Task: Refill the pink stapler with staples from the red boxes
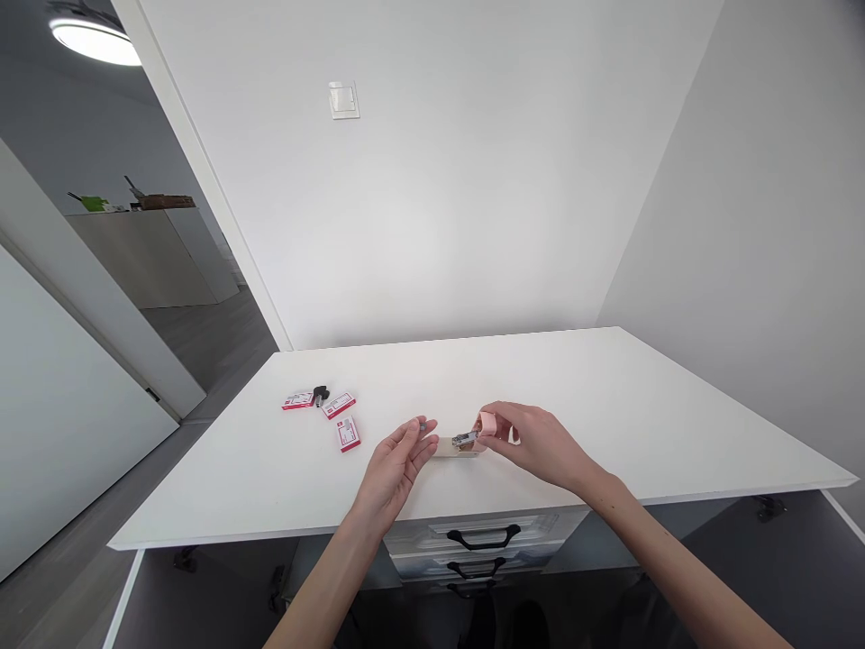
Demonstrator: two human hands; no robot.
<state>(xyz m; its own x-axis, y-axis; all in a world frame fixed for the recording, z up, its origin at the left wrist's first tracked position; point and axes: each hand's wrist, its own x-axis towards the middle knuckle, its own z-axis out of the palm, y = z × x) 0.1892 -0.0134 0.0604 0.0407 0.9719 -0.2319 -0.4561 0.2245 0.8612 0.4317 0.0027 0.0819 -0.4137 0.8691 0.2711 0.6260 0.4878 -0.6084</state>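
Observation:
My right hand (533, 439) grips the pink upper part of a stapler (486, 425), which is swung open so that its metal inner part (464, 440) shows. The stapler's pale base (444, 447) lies on the white tabletop, partly hidden behind my left fingers. Just left of the stapler, my left hand (398, 455) pinches a small grey strip of staples (423, 425) between thumb and fingertips. Only a little of that strip shows.
Small red-and-white boxes (348, 434) lie on the tabletop (554, 379) to the left, with a small black object (320, 394) beside them. Drawers with black handles (483, 538) are under the front edge. A wall stands behind, and a doorway opens at left.

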